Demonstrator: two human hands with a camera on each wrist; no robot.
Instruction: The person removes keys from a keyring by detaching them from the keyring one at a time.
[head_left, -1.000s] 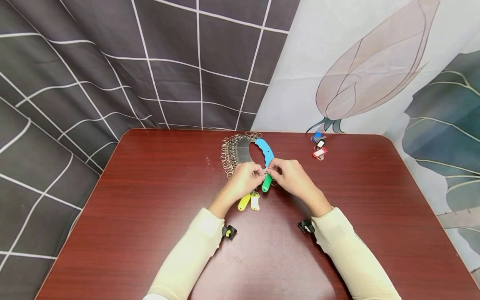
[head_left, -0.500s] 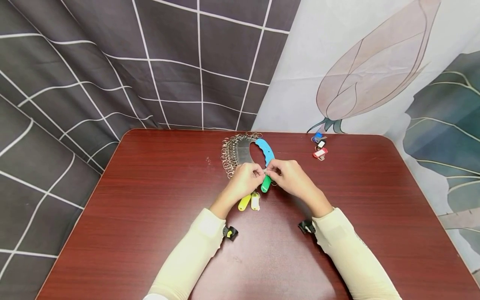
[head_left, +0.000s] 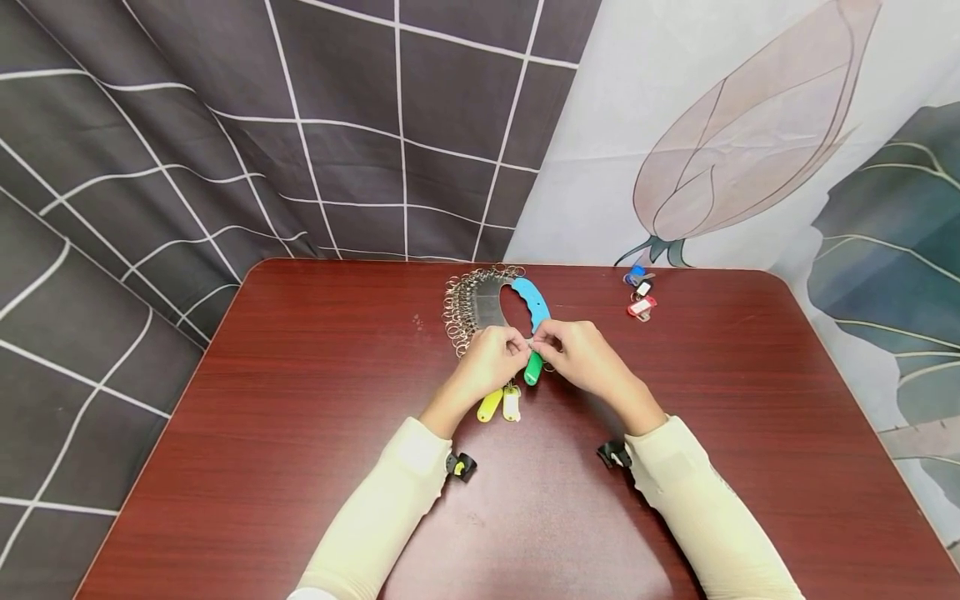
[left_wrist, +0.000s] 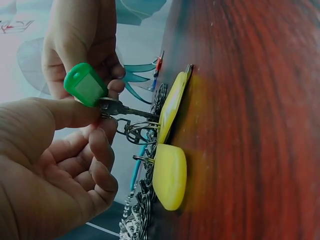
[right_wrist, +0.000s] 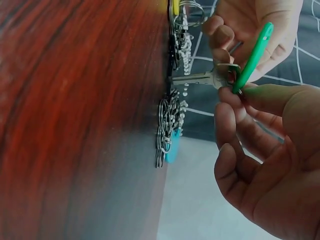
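My left hand (head_left: 491, 354) and right hand (head_left: 581, 354) meet above the table at a key with a green key tag (head_left: 533, 369). In the left wrist view, thumb and forefinger of the left hand pinch at the head of the key (left_wrist: 135, 112), beside a small metal clip. The right hand (right_wrist: 272, 160) pinches the ring by the green tag in the right wrist view; fingertips partly hide that ring. Under the hands lies a key holder with a blue handle (head_left: 531, 300), a grey curved plate (head_left: 487, 304) and several clips with rings (head_left: 456, 312). Two yellow tags (head_left: 490, 406) hang nearest me.
Toward the back right of the dark red table (head_left: 315, 375) lie keys with a blue tag (head_left: 636, 272), a black tag (head_left: 642, 288) and a red tag (head_left: 641, 307). A grey checked curtain (head_left: 337, 150) and a printed white cloth (head_left: 592, 167) hang behind the table.
Both hands stay in nearly the same place, fingertips together at the key. The green tag tilts very slightly; the holder and the other tags lie as before.
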